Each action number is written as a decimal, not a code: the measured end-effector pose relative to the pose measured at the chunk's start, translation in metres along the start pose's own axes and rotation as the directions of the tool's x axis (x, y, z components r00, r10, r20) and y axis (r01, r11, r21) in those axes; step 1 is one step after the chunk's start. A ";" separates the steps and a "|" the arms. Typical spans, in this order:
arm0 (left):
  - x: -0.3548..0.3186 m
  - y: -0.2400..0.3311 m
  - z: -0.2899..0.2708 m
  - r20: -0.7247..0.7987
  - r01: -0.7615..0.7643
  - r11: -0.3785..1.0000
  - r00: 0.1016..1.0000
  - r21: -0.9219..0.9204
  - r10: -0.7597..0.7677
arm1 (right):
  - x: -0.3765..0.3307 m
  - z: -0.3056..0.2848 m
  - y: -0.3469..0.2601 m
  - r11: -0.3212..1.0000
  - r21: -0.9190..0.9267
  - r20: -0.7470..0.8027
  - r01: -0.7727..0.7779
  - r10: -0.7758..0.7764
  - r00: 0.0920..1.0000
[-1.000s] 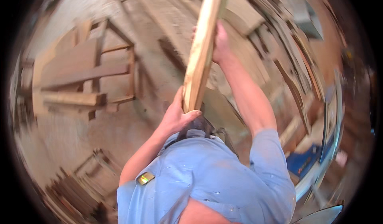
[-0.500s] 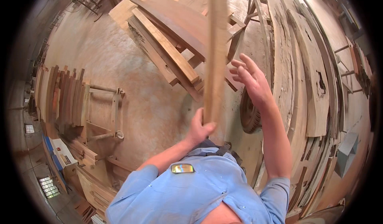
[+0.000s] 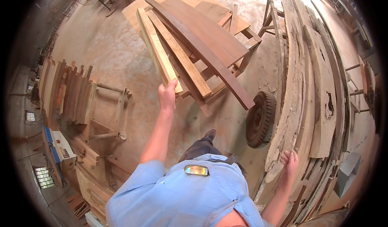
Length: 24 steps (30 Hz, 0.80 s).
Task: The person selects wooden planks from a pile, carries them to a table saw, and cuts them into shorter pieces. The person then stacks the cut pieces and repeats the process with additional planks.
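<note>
My left hand [image 3: 166, 95] is closed round the near end of a pale wooden board [image 3: 155, 45]. The board slants away to the far left, over the left side of a stack of lumber. Beside it lies another light board [image 3: 178, 51], and further right a long dark reddish-brown plank [image 3: 202, 55] next to a wide reddish panel [image 3: 210, 29]. My right hand [image 3: 289, 161] is off to the right, over the rough slabs [image 3: 289, 126]. Its fingers are loosely curled and slightly apart, and I see nothing in them.
A rubber-tyred wheel [image 3: 260, 120] stands between the stack and the slabs. A wooden rack [image 3: 117, 110] with upright boards [image 3: 66, 93] is at left, near a blue and white machine [image 3: 60, 148]. A grey metal box-like piece [image 3: 347, 174] sits at lower right.
The pale board has swung from upright in front of me to the far left, onto the stack's left side, with my left hand on its end. My right hand has dropped down and right.
</note>
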<state>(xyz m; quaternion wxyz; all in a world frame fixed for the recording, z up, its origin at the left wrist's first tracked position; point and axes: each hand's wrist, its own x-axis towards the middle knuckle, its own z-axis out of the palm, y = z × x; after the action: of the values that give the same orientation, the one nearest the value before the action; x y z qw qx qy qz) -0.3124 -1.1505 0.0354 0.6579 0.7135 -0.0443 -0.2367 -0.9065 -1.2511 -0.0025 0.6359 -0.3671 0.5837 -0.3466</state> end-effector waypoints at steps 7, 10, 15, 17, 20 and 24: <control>0.030 0.000 0.012 0.030 -0.009 0.968 1.000 0.250 0.001 | -0.071 -0.032 0.029 0.988 0.020 -0.419 -0.154 0.148 0.896; 0.034 0.004 0.017 -0.008 0.021 0.767 1.000 0.641 -0.020 | -0.090 -0.054 0.056 0.980 0.033 -0.420 -0.196 0.191 0.887; 0.047 0.002 0.037 0.094 -0.089 0.457 0.996 0.885 0.011 | -0.135 -0.086 0.093 0.964 -0.001 -0.539 -0.265 0.223 0.812; 0.046 -0.018 0.041 0.463 -0.463 0.395 0.880 0.793 0.104 | -0.186 -0.110 0.111 0.969 0.052 -0.602 -0.243 0.224 0.766; 0.075 -0.050 -0.009 0.499 -0.443 0.490 0.866 0.750 0.019 | -0.226 -0.123 0.108 0.958 0.034 -0.640 -0.286 0.240 0.729; 0.095 -0.038 -0.031 0.328 -0.302 0.318 0.944 0.899 -0.030 | -0.245 -0.153 0.117 0.909 -0.064 -0.670 -0.412 0.266 0.693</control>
<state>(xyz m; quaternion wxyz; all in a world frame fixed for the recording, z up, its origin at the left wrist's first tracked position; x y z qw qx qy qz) -0.2255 -1.1530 -0.0269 0.1270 0.9124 -0.3274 -0.2101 -1.0764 -0.9907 0.0079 0.4054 -0.1746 0.8575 -0.2642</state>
